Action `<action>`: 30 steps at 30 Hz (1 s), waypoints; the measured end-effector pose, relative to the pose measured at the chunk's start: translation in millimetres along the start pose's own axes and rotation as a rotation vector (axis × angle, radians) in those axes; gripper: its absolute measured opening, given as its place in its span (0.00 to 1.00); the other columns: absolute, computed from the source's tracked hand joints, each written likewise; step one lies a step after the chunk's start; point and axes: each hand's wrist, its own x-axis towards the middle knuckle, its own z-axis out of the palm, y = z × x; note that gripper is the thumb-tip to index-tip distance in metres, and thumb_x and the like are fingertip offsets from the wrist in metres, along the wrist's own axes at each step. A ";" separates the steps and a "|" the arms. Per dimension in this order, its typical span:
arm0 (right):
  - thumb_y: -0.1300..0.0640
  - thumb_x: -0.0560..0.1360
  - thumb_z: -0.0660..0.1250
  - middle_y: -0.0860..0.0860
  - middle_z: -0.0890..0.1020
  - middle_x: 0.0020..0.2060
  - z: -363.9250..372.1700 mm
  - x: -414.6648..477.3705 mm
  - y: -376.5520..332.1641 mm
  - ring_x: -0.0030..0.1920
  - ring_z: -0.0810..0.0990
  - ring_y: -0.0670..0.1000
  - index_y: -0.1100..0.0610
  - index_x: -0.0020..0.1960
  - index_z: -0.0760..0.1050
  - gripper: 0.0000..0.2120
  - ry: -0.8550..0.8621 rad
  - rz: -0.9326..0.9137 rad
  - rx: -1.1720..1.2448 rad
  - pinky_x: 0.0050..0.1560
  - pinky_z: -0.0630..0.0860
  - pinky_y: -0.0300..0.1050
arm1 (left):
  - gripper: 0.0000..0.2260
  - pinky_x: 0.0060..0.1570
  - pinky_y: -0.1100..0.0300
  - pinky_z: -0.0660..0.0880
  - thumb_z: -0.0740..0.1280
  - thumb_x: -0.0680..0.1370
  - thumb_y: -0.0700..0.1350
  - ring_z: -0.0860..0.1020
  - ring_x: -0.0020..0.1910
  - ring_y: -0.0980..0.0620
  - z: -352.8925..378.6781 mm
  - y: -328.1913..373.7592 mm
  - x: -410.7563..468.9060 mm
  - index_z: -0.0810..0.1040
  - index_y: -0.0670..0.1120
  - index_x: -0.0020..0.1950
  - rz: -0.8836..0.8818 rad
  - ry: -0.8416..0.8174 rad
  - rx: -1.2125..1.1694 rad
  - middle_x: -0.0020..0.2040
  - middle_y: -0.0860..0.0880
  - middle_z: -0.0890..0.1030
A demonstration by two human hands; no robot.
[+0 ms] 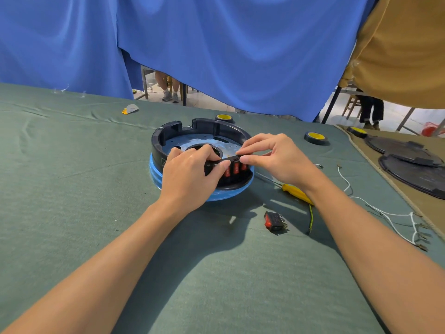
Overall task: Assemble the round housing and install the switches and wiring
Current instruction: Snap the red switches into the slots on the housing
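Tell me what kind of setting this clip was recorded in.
Probably a makeshift assembly workstation in a workshop: a green cloth-covered table screened by blue curtains, with a round housing, a loose switch, a yellow screwdriver and tape rolls laid out.

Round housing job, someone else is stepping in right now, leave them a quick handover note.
Left hand grips the switch panel at the near wall of the round housing; right hand pinches the panel's top edge.
Done: at least three red switches show in the panel; the left hand may hide more.
Left: one spare switch lies on the cloth near the yellow screwdriver. The white wiring lies loose to the right, not connected.
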 end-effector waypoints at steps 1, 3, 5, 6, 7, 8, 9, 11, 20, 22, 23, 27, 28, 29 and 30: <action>0.59 0.72 0.74 0.44 0.81 0.47 1.2 0.3 0.0 0.54 0.78 0.49 0.55 0.49 0.85 0.06 0.002 -0.008 -0.005 0.60 0.74 0.54 | 0.10 0.50 0.59 0.59 0.70 0.77 0.53 0.77 0.37 0.49 0.3 0.6 0.0 0.81 0.47 0.45 -0.006 0.007 -0.006 0.37 0.52 0.83; 0.58 0.72 0.74 0.43 0.80 0.46 3.2 1.4 0.8 0.55 0.77 0.50 0.55 0.50 0.85 0.07 0.006 -0.026 -0.022 0.59 0.74 0.56 | 0.09 0.49 0.59 0.59 0.70 0.77 0.52 0.74 0.35 0.51 0.9 1.4 -0.3 0.81 0.47 0.44 -0.013 0.019 -0.017 0.37 0.52 0.83; 0.57 0.73 0.74 0.42 0.80 0.46 5.2 1.9 3.5 0.55 0.76 0.51 0.53 0.50 0.85 0.06 0.008 -0.049 -0.058 0.58 0.74 0.57 | 0.09 0.48 0.60 0.57 0.71 0.76 0.51 0.71 0.33 0.53 1.1 1.4 -0.6 0.81 0.46 0.43 -0.008 0.029 -0.021 0.36 0.52 0.82; 0.57 0.73 0.73 0.41 0.79 0.46 6.5 1.7 4.9 0.54 0.75 0.51 0.53 0.50 0.85 0.06 0.018 -0.070 -0.089 0.56 0.75 0.57 | 0.09 0.47 0.60 0.57 0.72 0.76 0.51 0.70 0.33 0.53 1.3 1.5 -0.8 0.81 0.46 0.43 -0.001 0.031 -0.019 0.35 0.51 0.82; 0.57 0.73 0.73 0.41 0.79 0.45 7.8 1.4 6.5 0.53 0.75 0.51 0.52 0.50 0.85 0.06 0.035 -0.096 -0.130 0.53 0.75 0.58 | 0.09 0.46 0.60 0.57 0.72 0.75 0.51 0.70 0.32 0.53 1.7 1.8 -1.1 0.81 0.45 0.42 0.006 0.034 -0.017 0.34 0.51 0.82; 0.56 0.73 0.73 0.41 0.79 0.45 9.3 1.3 7.9 0.52 0.74 0.50 0.51 0.50 0.85 0.06 0.058 -0.123 -0.180 0.50 0.76 0.59 | 0.09 0.45 0.59 0.57 0.72 0.75 0.50 0.69 0.31 0.52 2.0 2.3 -1.2 0.81 0.45 0.41 0.013 0.039 -0.013 0.33 0.51 0.81; 0.55 0.74 0.73 0.40 0.79 0.45 10.8 0.9 8.8 0.50 0.73 0.49 0.50 0.49 0.85 0.05 0.082 -0.148 -0.232 0.48 0.76 0.61 | 0.10 0.45 0.59 0.56 0.71 0.74 0.51 0.69 0.31 0.53 2.4 2.8 -1.3 0.81 0.44 0.41 0.017 0.043 -0.009 0.33 0.50 0.81; 0.53 0.74 0.72 0.38 0.78 0.45 12.6 -0.4 8.9 0.49 0.72 0.47 0.48 0.49 0.85 0.05 0.124 -0.182 -0.311 0.47 0.76 0.60 | 0.10 0.45 0.59 0.57 0.70 0.74 0.51 0.68 0.30 0.53 2.9 3.1 -1.5 0.81 0.44 0.41 0.018 0.046 -0.006 0.32 0.50 0.81; 0.59 0.75 0.70 0.48 0.82 0.51 6.2 -21.6 2.0 0.53 0.77 0.51 0.54 0.54 0.84 0.09 0.193 -0.097 -0.304 0.54 0.74 0.48 | 0.12 0.47 0.55 0.62 0.65 0.77 0.53 0.77 0.38 0.46 -2.1 6.6 -6.6 0.78 0.45 0.42 0.075 0.002 0.136 0.36 0.50 0.80; 0.57 0.74 0.71 0.48 0.82 0.43 -0.5 -35.3 4.3 0.44 0.78 0.50 0.54 0.49 0.85 0.05 0.204 -0.046 -0.318 0.47 0.71 0.45 | 0.14 0.49 0.53 0.65 0.66 0.77 0.56 0.78 0.42 0.45 -3.3 9.0 -3.4 0.80 0.45 0.44 0.116 0.009 0.227 0.39 0.50 0.82; 0.55 0.74 0.71 0.48 0.81 0.39 -3.9 -42.3 5.9 0.40 0.77 0.48 0.53 0.46 0.85 0.04 0.166 -0.014 -0.333 0.45 0.70 0.44 | 0.15 0.50 0.52 0.67 0.66 0.77 0.57 0.79 0.44 0.45 -3.6 11.4 0.5 0.82 0.46 0.46 0.135 -0.003 0.261 0.41 0.50 0.83; 0.48 0.73 0.71 0.41 0.75 0.22 -10.8 -67.7 7.8 0.28 0.72 0.40 0.49 0.38 0.83 0.08 -0.064 0.107 -0.314 0.32 0.63 0.31 | 0.15 0.53 0.53 0.67 0.64 0.79 0.58 0.79 0.52 0.47 2.7 22.2 14.8 0.84 0.50 0.51 0.168 -0.188 0.310 0.49 0.51 0.84; 0.46 0.73 0.71 0.39 0.74 0.22 -11.8 -72.4 7.7 0.28 0.72 0.39 0.47 0.37 0.82 0.09 -0.100 0.123 -0.296 0.31 0.64 0.30 | 0.14 0.50 0.54 0.67 0.62 0.80 0.57 0.78 0.52 0.47 5.6 23.7 15.1 0.84 0.50 0.50 0.152 -0.207 0.304 0.49 0.52 0.84; 0.43 0.72 0.71 0.38 0.75 0.23 -13.1 -76.8 7.5 0.28 0.73 0.38 0.46 0.37 0.82 0.09 -0.123 0.137 -0.281 0.31 0.65 0.28 | 0.14 0.47 0.54 0.67 0.62 0.80 0.56 0.78 0.51 0.47 7.7 24.9 14.2 0.84 0.51 0.48 0.123 -0.203 0.299 0.47 0.51 0.84; 0.40 0.70 0.71 0.38 0.77 0.25 -14.6 -80.6 7.3 0.30 0.74 0.37 0.46 0.39 0.82 0.10 -0.143 0.151 -0.274 0.31 0.66 0.28 | 0.14 0.43 0.55 0.66 0.61 0.81 0.56 0.78 0.50 0.47 9.2 25.9 12.6 0.84 0.51 0.48 0.089 -0.182 0.305 0.45 0.51 0.84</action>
